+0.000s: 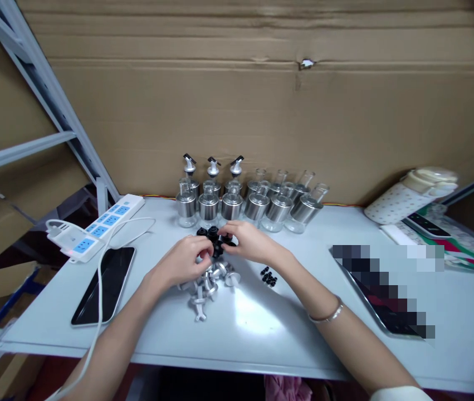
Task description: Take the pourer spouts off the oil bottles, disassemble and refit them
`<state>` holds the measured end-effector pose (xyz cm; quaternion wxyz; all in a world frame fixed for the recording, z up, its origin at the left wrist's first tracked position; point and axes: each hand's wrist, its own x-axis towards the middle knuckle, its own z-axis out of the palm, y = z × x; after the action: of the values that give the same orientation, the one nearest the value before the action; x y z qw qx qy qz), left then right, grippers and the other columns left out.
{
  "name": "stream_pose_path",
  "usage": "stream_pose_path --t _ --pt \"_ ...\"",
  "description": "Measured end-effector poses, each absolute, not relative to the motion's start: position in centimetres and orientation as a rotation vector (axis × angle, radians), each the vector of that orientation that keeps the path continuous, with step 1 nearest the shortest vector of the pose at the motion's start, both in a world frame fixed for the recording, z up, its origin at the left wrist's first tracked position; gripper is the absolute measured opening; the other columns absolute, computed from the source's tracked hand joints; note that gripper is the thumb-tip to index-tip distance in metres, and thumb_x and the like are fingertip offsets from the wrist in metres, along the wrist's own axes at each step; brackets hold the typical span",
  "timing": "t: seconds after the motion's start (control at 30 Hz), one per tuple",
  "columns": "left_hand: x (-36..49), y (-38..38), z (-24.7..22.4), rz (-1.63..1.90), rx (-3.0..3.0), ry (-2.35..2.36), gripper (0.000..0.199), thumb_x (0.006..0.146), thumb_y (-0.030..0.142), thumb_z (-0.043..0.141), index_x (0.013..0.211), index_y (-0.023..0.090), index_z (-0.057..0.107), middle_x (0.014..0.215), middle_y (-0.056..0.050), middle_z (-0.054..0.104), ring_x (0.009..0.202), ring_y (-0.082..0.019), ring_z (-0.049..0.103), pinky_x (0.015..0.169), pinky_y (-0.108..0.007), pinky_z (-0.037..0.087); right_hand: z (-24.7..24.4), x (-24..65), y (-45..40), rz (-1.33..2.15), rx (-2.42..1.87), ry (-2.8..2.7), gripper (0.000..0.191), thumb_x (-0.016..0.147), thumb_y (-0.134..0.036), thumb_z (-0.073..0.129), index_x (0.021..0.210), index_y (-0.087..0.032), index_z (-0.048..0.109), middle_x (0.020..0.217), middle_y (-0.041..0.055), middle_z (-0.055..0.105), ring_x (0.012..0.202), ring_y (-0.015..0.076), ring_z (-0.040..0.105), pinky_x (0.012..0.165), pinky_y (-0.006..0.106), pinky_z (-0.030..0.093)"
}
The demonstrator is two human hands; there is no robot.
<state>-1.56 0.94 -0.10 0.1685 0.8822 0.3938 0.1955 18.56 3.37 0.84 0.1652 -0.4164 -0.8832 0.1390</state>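
The black stoppers (217, 249) lie in a small cluster near the middle of the table (257, 348), right between the two hands. The right hand (251, 241) reaches in from its side, fingers narrowly parted about a black piece; whether they grip it, I cannot tell. The left hand (186, 257) is at the cluster's other side, its thumb and forefinger curled close together — what they hold, if anything, is hidden.

Just in front of the stoppers is a loose heap of silver pourer parts (209, 285), partly beneath the left hand. A little group of tiny black pieces (269, 277) sits below the right wrist. Behind, glass bottles with metal sleeves (231, 207) stand in two rows; three at the back left carry pourer tops (213, 167).

Farther out, a dark phone (113, 273) and a white power strip (107, 223) lie on the left, a white cable (100, 284) crossing the phone. A dark-screened device (370, 289) and a dotted flask (404, 197) are on the right — cardboard (240, 111) forms the backdrop.
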Motion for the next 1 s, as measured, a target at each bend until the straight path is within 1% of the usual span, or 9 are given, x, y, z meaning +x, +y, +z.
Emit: stream_pose_path --t 0.17,0.3,0.37,0.5,0.6,0.67,0.77,0.87,1.0 --pt "-1.9 1.5 -0.4 0.642 2.501 1.232 0.021 0.079 0.011 0.041 0.076 0.019 0.061 0.076 -0.001 0.064 0.071 -0.017 0.056 0.072 -0.028 0.042 -0.2 18.6 3.0 0.433 -1.063 -2.571 0.033 0.072 -0.015 0.071 0.105 -0.013 0.067 0.101 0.0113 0.064 0.091 0.0221 0.061 0.08 0.033 0.049" --pt "-2.7 2.1 -0.5 0.778 2.415 1.393 0.022 0.084 0.015 0.038 0.084 0.019 0.06 0.084 -0.003 0.066 0.077 -0.019 0.058 0.075 -0.03 0.042 -1.1 18.1 2.9 0.369 -0.998 -2.611 0.033 0.072 -0.011 0.072 0.104 -0.015 0.07 0.104 0.0112 0.061 0.093 0.0217 0.059 0.082 0.034 0.049" --pt "-3.3 2.5 -0.5 0.858 2.354 1.48 0.024 0.086 0.016 0.036 0.089 0.018 0.059 0.089 -0.005 0.066 0.081 -0.02 0.059 0.076 -0.031 0.043 -1.3 17.6 3.1 0.349 -1.0 -2.621 0.033 0.073 -0.013 0.073 0.105 -0.015 0.07 0.104 0.0118 0.061 0.094 0.0223 0.059 0.082 0.034 0.049" --pt "-4.2 3.1 -0.5 0.875 2.318 1.491 0.022 0.087 0.018 0.038 0.091 0.018 0.059 0.091 -0.006 0.065 0.083 -0.02 0.06 0.076 -0.031 0.045 -1.6 16.3 3.6 0.35 -1.05 -2.657 0.021 0.077 -0.022 0.073 0.097 -0.013 0.073 0.094 0.0116 0.064 0.093 0.0234 0.059 0.079 0.033 0.047" --pt "-4.3 3.2 -0.6 0.789 2.355 1.377 0.015 0.083 0.019 0.048 0.089 0.019 0.061 0.089 -0.003 0.065 0.084 -0.019 0.061 0.078 -0.03 0.047 -1.6 15.5 3.9 0.353 -1.104 -2.633 0.012 0.083 -0.02 0.065 0.088 -0.013 0.074 0.086 0.0101 0.066 0.087 0.021 0.06 0.077 0.03 0.046" --pt "-4.2 3.2 -0.7 0.746 2.381 1.292 0.013 0.079 0.02 0.058 0.091 0.019 0.062 0.09 -0.003 0.066 0.086 -0.019 0.062 0.08 -0.03 0.048 -1.4 15.2 4.1 0.347 -1.162 -2.584 0.015 0.087 -0.016 0.059 0.087 -0.013 0.073 0.085 0.0099 0.067 0.084 0.0191 0.061 0.076 0.028 0.045" --pt "-4.0 3.3 -1.1 0.781 2.418 1.194 0.022 0.076 0.022 0.068 0.097 0.018 0.063 0.095 -0.004 0.065 0.091 -0.02 0.061 0.083 -0.032 0.048 -0.9 15.0 4.5 0.33 -1.299 -2.471 0.022 0.089 -0.013 0.051 0.086 -0.013 0.073 0.085 0.0105 0.069 0.079 0.0182 0.062 0.073 0.027 0.043" --pt "-3.7 3.8 -1.5 0.871 2.458 1.217 0.021 0.081 0.023 0.065 0.102 0.019 0.064 0.098 -0.005 0.064 0.095 -0.021 0.06 0.086 -0.034 0.047 -0.2 14.7 5.1 0.323 -1.416 -2.369 0.023 0.088 -0.015 0.051 0.084 -0.015 0.073 0.084 0.0102 0.071 0.075 0.0187 0.064 0.067 0.026 0.041" --pt "-3.2 4.6 -1.8 0.882 2.467 1.326 0.02 0.087 0.025 0.058 0.105 0.02 0.065 0.102 -0.006 0.064 0.098 -0.022 0.06 0.088 -0.035 0.045 0.9 14.7 5.6 0.323 -1.465 -2.3 0.026 0.087 -0.017 0.052 0.074 -0.016 0.073 0.072 0.0078 0.071 0.067 0.0175 0.063 0.061 0.025 0.038"
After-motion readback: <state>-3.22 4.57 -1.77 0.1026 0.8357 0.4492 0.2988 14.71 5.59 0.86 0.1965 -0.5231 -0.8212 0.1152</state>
